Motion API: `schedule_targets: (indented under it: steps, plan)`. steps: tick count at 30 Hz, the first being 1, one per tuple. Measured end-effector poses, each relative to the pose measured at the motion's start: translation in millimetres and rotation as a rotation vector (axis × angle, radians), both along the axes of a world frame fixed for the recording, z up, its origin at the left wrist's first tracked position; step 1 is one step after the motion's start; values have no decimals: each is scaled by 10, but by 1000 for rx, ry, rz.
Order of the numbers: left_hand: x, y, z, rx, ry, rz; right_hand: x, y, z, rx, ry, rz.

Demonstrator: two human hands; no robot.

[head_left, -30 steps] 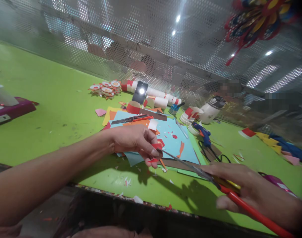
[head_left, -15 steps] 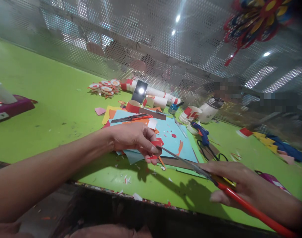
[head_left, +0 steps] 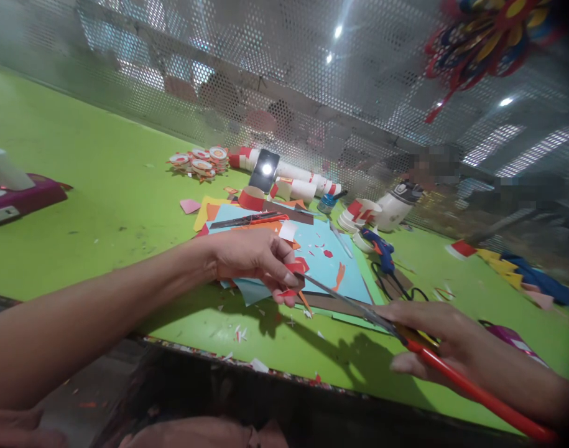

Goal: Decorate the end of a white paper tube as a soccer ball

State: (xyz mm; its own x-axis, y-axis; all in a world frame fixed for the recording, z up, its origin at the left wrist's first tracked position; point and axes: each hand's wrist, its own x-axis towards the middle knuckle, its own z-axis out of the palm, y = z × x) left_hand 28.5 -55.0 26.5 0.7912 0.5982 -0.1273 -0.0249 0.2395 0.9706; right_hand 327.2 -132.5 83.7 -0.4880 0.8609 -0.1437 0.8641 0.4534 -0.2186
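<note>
Left grip: my left hand (head_left: 251, 255), thumb and fingertips together, clamped on a small piece of red paper.
Red paper (head_left: 299, 266): pinched at my left fingertips, raised over the near edge of the paper stack; partly hidden by my thumb.
Right grip: my right hand (head_left: 447, 336), closed about the scissors near their handles, forefinger laid along the top, thumb beneath.
Scissors (head_left: 382, 322): long grey blades, red handle, slanting up and leftward from my right grip; tips at the red paper beside my left thumb. How far the blades part, I cannot tell.
Paper stack: light blue sheet (head_left: 328, 283) uppermost on the right, with an orange strip (head_left: 341, 275), red snippets and a slim pale tool (head_left: 341, 241) on it.
Second scissors (head_left: 249, 221): dark blades, orange-red handles, lying across the stack beyond my left wrist.
Behind the stack: red paper ring (head_left: 251, 198), phone (head_left: 264, 180) propped with its light on, white tubes with red bands, small blue bottle (head_left: 328, 203).
Right of the stack: white cup with red patches (head_left: 359, 214), blue glue gun (head_left: 382, 249) with black cord.
Far left: purple power strip (head_left: 30, 198).
Tabletop (head_left: 125, 149): bright green, white and red clippings strewn near its front edge.
</note>
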Motion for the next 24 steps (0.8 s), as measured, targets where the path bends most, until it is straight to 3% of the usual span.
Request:
schedule_targets:
  steps: [15,21,24]
  plan:
    - [4,63,-60,-51,-20,-50,28,18,-36,-28,-20,-73]
    - [-9,46,-35,-34,-8,-25,27,49,-44,-19,49,20]
    - [-21,34,-7,-27,-4,-5,150,113,-92,4,106,0]
